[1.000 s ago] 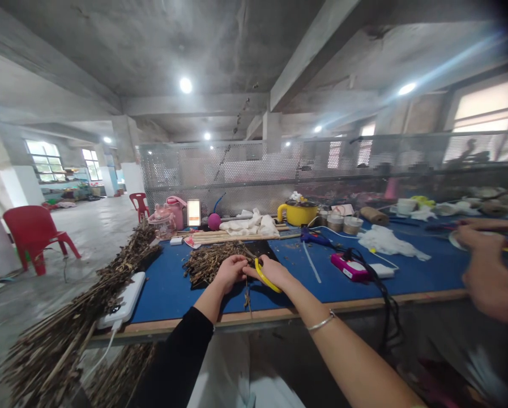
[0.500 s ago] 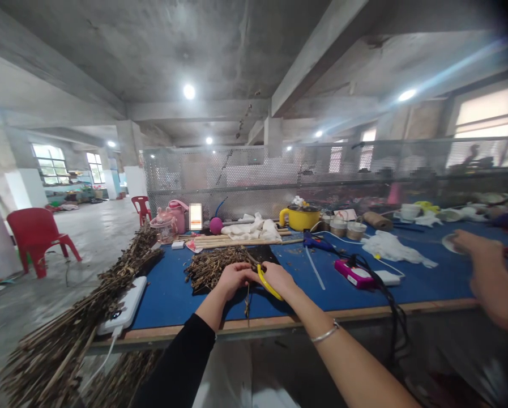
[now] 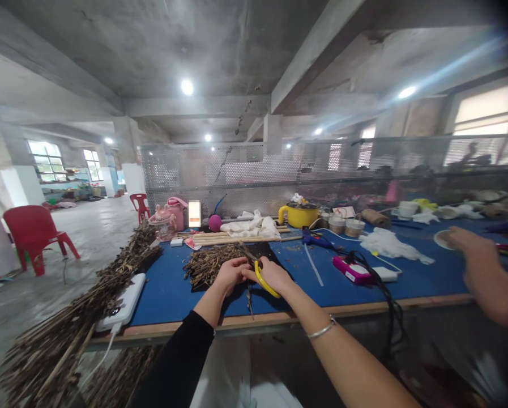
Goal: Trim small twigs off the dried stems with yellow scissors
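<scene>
My right hand point(image 3: 274, 276) is closed around the yellow-handled scissors point(image 3: 264, 282), whose dark blades point away over the pile. Close beside it, my left hand point(image 3: 233, 275) has its fingers pinched together on a thin dried plant stem point(image 3: 249, 299), which hangs down below the fingers. A heap of short dried plant stems point(image 3: 206, 265) lies just beyond my left hand, on a dark sheet. Whether the blades touch the stem is hidden by my fingers.
A big bundle of dried stalks point(image 3: 79, 306) leans over the table's left end, across a white power bank point(image 3: 128, 303). A yellow pot point(image 3: 303, 216), a glue gun point(image 3: 317, 239) and a magenta box point(image 3: 351, 271) stand rightward. A co-worker's blurred hand point(image 3: 470, 243) is at far right.
The view has shifted slightly. My hands stay together at nearly the same spot, with the scissors still in my right hand. The co-worker's hand has moved slightly.
</scene>
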A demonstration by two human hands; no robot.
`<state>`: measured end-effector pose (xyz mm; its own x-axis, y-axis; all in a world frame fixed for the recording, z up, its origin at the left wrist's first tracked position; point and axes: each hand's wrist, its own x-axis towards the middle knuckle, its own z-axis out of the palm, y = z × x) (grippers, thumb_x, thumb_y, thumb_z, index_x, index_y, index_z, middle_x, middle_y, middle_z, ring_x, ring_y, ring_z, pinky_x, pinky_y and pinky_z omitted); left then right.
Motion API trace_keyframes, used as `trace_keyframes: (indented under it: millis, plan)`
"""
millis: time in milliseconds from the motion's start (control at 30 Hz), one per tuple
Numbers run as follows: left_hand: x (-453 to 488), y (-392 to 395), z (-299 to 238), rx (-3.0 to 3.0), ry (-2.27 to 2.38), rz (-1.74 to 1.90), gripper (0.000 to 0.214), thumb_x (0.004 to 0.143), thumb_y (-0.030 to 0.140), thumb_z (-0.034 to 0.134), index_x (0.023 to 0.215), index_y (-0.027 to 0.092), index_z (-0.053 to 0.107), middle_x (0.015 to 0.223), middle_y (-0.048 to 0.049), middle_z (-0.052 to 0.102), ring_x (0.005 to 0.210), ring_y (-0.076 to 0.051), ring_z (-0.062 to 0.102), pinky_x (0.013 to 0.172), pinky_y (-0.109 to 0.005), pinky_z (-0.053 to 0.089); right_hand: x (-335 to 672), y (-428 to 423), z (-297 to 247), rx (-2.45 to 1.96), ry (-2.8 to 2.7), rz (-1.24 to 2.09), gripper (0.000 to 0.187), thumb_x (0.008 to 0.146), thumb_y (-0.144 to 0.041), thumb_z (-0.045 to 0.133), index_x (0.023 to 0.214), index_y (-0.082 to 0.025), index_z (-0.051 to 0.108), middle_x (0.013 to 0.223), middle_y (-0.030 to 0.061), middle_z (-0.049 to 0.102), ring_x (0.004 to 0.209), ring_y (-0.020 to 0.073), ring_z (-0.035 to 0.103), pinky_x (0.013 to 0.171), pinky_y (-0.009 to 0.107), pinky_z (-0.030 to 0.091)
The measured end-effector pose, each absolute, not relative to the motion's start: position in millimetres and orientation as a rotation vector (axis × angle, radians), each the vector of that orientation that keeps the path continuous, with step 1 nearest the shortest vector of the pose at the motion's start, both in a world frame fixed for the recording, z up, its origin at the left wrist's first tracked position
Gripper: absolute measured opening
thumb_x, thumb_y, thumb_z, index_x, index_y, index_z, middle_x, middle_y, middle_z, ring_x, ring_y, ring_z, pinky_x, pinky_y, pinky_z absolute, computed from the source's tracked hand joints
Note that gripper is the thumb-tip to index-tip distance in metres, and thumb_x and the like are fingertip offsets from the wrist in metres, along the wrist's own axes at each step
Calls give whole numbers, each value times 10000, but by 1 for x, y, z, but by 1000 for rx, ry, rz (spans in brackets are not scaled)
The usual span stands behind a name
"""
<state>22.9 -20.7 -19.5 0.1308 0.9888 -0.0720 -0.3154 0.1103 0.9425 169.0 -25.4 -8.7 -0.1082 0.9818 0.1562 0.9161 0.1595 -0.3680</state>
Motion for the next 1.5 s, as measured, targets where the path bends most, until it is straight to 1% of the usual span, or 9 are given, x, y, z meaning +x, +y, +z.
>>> trace_keyframes:
  millis: [167,300,400,600,700,900,1133,1400,1500]
  plan:
    - [24,-20,-21,955,918,1196,453,544,151,713,981,96,607,647,-56,621,426,-43,469,439,-175,355,166,-24,-8,-1850,-2067,250,724,607,-714,469,1071,-158,446,1030,165,559,942,293,551,716,326,393]
    - [25,-21,-21,979,882,1195,482,442,38,693,916,100,633,705,-63,638,439,-43,463,434,-175,334,162,-29,-3,-1823,-2065,223,648,637,-707,442,994,-168,473,974,151,588,901,284,569,683,313,397]
    - [25,-21,-22,1015,856,1186,484,416,-1,659,886,109,647,701,-47,639,416,-31,436,428,-175,318,160,-34,0,-1813,-2062,221,598,655,-700,426,952,-185,495,930,129,612,874,275,579,651,300,398]
    - [24,-16,-27,1057,841,1193,384,507,98,672,891,92,648,641,-42,617,398,-27,423,403,-165,287,161,-37,0,-1845,-2032,186,565,645,-714,420,862,-211,558,915,114,625,862,274,581,654,308,403]
    - [24,-14,-29,1030,849,1214,366,538,145,690,896,87,638,624,-34,607,400,-27,434,412,-165,309,162,-36,-1,-1863,-2031,189,580,636,-728,409,853,-213,562,917,117,626,870,281,579,665,327,406]
    - [23,-11,-31,980,860,1269,310,507,154,739,781,60,632,619,-49,608,509,-81,540,491,-186,401,161,-36,-3,-1867,-2070,216,665,600,-725,459,971,-174,500,939,126,614,884,289,577,673,332,415]
    - [24,-11,-31,928,863,1286,392,493,159,764,854,89,630,687,-63,636,543,-104,567,518,-211,434,160,-37,-4,-1895,-2040,179,671,620,-685,487,1021,-148,472,1005,152,574,933,301,553,690,324,408]
    - [24,-11,-30,953,869,1259,407,527,159,748,905,73,626,668,-73,633,485,-82,536,467,-189,396,158,-36,-4,-1846,-2042,201,570,650,-678,468,939,-189,511,915,110,619,869,264,581,659,301,407]
    - [24,-12,-29,967,883,1253,378,530,166,745,881,79,633,648,-57,625,467,-64,516,460,-180,383,160,-37,-4,-1857,-2029,184,545,646,-678,473,884,-193,540,911,106,622,864,257,583,650,285,403]
